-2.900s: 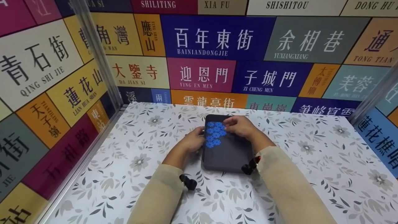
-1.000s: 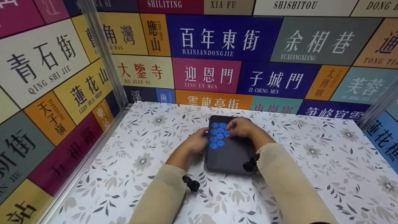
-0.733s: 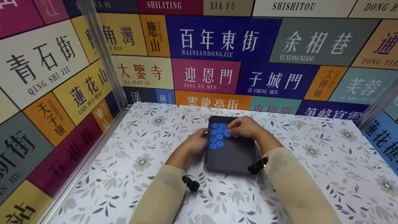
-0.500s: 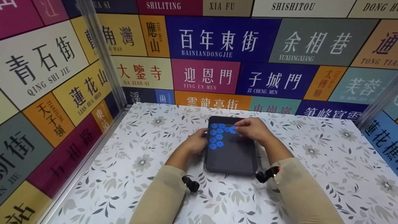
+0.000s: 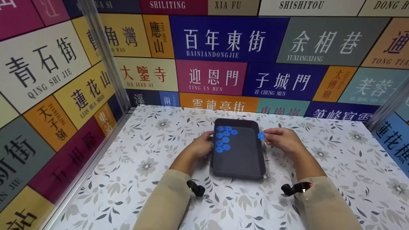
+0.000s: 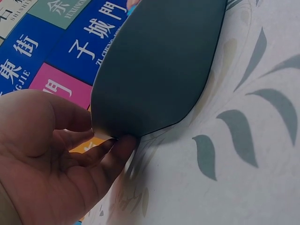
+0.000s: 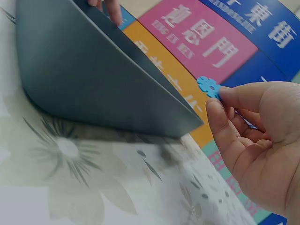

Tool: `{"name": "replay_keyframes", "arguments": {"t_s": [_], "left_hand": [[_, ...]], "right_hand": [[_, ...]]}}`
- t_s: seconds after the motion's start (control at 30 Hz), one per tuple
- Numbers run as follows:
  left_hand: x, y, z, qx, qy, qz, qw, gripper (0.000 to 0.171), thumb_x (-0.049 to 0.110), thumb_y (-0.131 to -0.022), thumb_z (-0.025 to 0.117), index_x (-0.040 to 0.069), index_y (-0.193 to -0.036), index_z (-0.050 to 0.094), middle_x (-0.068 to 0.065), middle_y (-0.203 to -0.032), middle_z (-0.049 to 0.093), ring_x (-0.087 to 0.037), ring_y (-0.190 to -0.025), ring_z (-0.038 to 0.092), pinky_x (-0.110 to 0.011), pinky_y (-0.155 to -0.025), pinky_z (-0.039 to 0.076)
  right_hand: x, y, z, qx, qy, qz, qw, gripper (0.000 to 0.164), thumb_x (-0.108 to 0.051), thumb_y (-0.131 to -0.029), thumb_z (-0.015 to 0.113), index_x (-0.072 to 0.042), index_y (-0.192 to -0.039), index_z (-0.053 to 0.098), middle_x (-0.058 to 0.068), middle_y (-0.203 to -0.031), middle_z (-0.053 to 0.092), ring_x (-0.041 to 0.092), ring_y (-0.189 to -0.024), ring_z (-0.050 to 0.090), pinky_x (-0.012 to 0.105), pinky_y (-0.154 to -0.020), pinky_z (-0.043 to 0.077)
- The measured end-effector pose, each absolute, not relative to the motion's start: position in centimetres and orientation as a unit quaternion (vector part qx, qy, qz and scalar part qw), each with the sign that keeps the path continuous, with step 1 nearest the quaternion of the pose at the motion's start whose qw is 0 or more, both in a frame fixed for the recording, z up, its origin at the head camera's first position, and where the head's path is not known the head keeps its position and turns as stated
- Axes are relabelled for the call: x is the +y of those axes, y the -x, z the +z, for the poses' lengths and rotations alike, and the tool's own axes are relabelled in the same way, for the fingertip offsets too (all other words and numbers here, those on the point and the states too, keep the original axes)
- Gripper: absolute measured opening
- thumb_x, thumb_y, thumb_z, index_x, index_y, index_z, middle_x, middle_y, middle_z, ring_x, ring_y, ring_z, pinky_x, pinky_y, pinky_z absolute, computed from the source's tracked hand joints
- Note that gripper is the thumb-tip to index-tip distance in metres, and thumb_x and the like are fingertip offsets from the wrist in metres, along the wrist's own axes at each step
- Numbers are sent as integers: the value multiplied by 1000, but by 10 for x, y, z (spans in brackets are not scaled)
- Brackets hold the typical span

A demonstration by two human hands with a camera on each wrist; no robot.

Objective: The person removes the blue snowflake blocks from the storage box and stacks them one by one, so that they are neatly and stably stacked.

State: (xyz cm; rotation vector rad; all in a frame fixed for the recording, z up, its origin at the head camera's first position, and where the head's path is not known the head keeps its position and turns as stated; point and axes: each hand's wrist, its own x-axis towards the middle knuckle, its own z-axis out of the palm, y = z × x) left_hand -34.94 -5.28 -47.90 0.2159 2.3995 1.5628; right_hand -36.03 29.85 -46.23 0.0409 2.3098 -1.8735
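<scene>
A dark grey rectangular tray lies on the table, with several blue flower-shaped interlocking discs clustered in its far left part. My left hand is at the tray's left side; in the left wrist view its fingers and thumb grip the tray's wall near a corner. Just past the right rim, my right hand pinches one blue interlocking disc between thumb and forefinger. The right wrist view shows that same disc held upright at the fingertips, apart from the tray.
White cloth with a grey leaf and flower print covers the table. Panels of coloured street-name signs stand behind it and on both sides. A black wrist device sits at each sleeve cuff.
My right hand has moved from over the disc cluster rightward out past the tray's right rim, taking one blue disc along. My left hand has stayed at the tray's left side.
</scene>
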Motion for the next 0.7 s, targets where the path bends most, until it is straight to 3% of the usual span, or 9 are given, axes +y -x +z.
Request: {"name": "replay_keyframes", "arguments": {"t_s": [0.17,0.4,0.7], "left_hand": [[-53,350,-480,827,-70,542,133,68,7,-98,55,10,-164,41,-20,-159,56,-33,-127,64,-34,-85,56],[-52,349,-479,831,-68,535,135,70,7,-95,55,12,-163,43,-17,-157,58,-30,-131,62,-38,-99,55],[-53,348,-478,831,-62,534,140,71,8,-94,56,13,-164,42,-17,-159,57,-30,-128,64,-36,-95,56]], "right_hand": [[315,362,-471,761,-22,-643,79,54,-18,-101,74,8,-145,59,-9,-101,78,3,-86,74,22,-82,63],[336,365,-486,742,-59,-663,75,42,-13,-101,74,3,-138,67,-7,-96,80,8,-85,76,23,-82,64],[347,368,-499,765,-73,-635,72,50,-13,-101,74,9,-144,61,-8,-94,79,3,-81,73,19,-78,63]]}}
